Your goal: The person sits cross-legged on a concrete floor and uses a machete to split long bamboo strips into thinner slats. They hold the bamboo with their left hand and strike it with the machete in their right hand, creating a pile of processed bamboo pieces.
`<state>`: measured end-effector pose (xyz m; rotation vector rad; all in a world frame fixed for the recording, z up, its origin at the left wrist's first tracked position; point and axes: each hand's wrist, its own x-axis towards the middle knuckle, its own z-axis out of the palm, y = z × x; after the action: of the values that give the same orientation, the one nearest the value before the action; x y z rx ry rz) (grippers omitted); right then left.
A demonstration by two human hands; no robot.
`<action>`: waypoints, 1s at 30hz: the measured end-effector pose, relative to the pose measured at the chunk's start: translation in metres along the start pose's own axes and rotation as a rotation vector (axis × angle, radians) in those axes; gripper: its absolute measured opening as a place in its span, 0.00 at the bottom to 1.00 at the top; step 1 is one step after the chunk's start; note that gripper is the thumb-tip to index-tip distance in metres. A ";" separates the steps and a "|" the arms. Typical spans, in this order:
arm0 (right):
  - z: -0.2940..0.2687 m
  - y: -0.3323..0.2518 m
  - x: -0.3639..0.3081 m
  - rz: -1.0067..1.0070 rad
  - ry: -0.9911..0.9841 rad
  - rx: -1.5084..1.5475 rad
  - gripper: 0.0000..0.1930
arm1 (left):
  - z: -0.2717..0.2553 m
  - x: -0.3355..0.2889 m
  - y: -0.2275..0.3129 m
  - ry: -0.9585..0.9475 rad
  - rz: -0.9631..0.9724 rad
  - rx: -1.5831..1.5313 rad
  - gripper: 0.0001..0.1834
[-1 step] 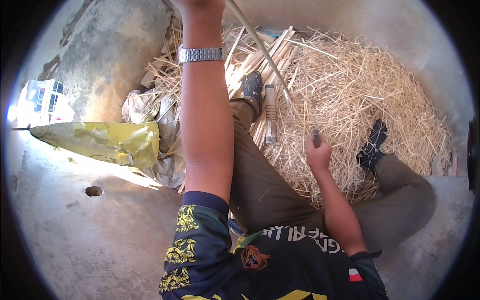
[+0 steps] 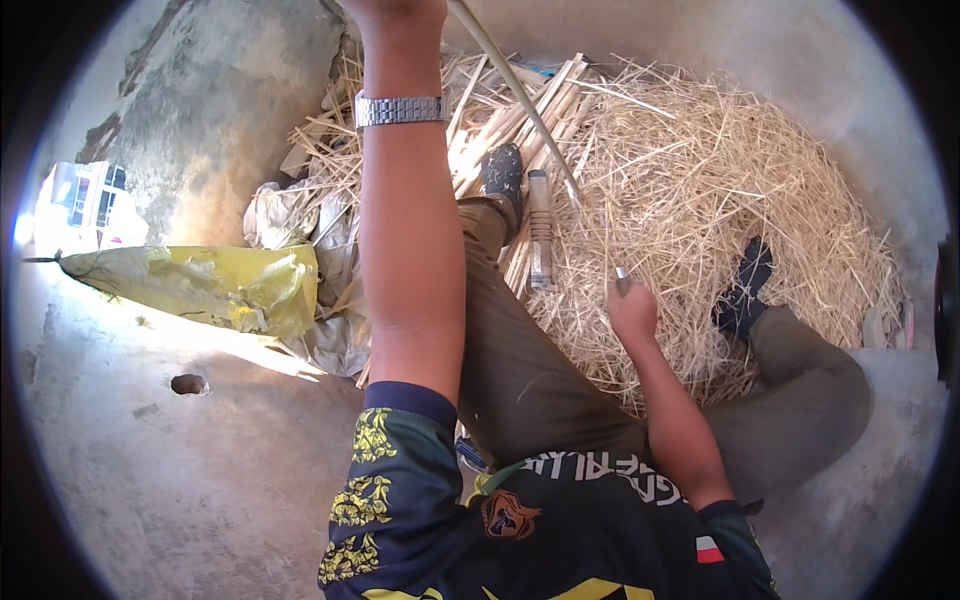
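My left forearm, with a metal watch (image 2: 402, 109), reaches straight up. My left hand (image 2: 403, 8) is cut off by the upper edge, so its fingers are hidden. Beside it, a long thin pole (image 2: 515, 90), bamboo-like, slants down from that edge; its pale lower end is over the straw-like shavings (image 2: 720, 170). My right hand (image 2: 633, 310) is closed round a short knife-like tool (image 2: 622, 276) with a shiny metal end. It is above the shavings, apart from the pole. Between my feet, nearer the left one, lies a ribbed wooden piece (image 2: 541, 230) with grey ends.
Pale split strips (image 2: 520, 125) are heaped around my left shoe (image 2: 502, 172). My right foot (image 2: 745, 290) rests in the shavings. A yellow sack (image 2: 250, 285) hangs at left, near a crumpled pale sack (image 2: 275, 215). Concrete walls (image 2: 640, 35) surround the pile; a hole (image 2: 188, 384) shows lower left.
My right hand has moved slightly down and left. The tool in it has turned, and its metal end now glints. The pole and my left arm have shifted very slightly left.
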<state>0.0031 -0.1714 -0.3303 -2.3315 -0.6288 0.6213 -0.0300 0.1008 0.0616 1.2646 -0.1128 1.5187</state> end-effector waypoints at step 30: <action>-0.009 -0.012 0.004 0.036 -0.030 -0.044 0.15 | -0.026 0.029 0.035 0.070 0.078 0.240 0.22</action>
<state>0.0082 -0.1649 -0.3178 -2.3831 -0.6214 0.6660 -0.0677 0.1234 0.0904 1.4072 0.0693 1.6797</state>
